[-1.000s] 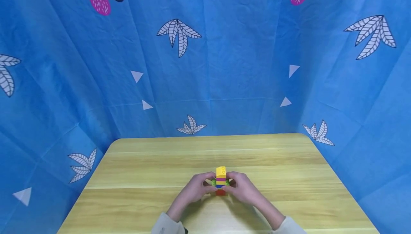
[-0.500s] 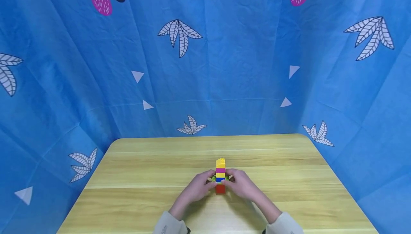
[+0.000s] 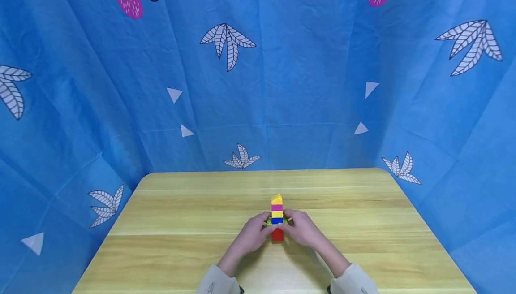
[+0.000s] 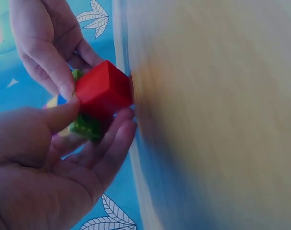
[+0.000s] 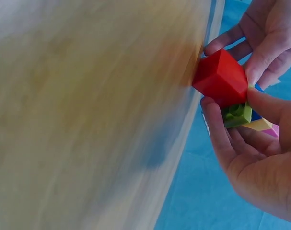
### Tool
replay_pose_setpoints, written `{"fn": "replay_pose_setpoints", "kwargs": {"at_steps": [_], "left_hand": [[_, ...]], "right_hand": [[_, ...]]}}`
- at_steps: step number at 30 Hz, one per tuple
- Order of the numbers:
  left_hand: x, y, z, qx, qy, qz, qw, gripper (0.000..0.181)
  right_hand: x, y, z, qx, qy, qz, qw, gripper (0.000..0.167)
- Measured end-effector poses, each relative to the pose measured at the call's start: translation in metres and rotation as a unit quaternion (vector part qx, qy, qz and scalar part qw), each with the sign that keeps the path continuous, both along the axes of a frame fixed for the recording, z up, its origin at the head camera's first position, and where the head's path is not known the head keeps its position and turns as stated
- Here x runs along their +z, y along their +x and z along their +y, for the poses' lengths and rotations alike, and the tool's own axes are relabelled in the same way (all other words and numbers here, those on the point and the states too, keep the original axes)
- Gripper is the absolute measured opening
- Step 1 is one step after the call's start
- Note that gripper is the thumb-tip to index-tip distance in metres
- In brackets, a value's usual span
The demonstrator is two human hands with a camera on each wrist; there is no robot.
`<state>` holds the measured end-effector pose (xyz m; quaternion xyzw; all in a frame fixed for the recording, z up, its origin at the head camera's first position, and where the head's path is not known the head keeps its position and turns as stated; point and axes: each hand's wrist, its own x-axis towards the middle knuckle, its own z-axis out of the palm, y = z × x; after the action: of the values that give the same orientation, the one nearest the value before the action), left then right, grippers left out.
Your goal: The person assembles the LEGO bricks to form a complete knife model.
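Note:
A stack of toy building bricks stands between my two hands in the head view. From the top come a curved yellow brick (image 3: 277, 200), a magenta brick (image 3: 277, 207), a second yellow brick (image 3: 277, 214) and a blue brick (image 3: 277, 220). Below them a green studded brick (image 5: 237, 115) juts out sideways over a red brick (image 4: 103, 90) at the bottom. My left hand (image 3: 253, 233) holds the stack from the left, thumb on the near side and fingers round it. From the right, my right hand (image 3: 303, 229) grips it likewise. Fingers partly cover the green brick.
The stack and hands are over the middle of a light wooden table (image 3: 193, 204). A blue patterned cloth (image 3: 306, 83) hangs behind the table and along both sides.
In the head view the stack's top has shifted farther from me, and more of the red brick shows below the thumbs. Both hands have moved slightly forward, still holding it.

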<state>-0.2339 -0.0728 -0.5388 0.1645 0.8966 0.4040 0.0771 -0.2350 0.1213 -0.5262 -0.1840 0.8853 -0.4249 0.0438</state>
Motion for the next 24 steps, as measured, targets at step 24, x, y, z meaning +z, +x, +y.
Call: {"fn": "replay_pose_setpoints", "kwargs": {"at_steps": [24], "left_hand": [[-0.0051, -0.0020, 0.0027, 0.033, 0.016, -0.013, 0.9992, 0.075]], "right_hand": [[0.0001, -0.0024, -0.0025, 0.010, -0.002, -0.029, 0.9995, 0.054]]}}
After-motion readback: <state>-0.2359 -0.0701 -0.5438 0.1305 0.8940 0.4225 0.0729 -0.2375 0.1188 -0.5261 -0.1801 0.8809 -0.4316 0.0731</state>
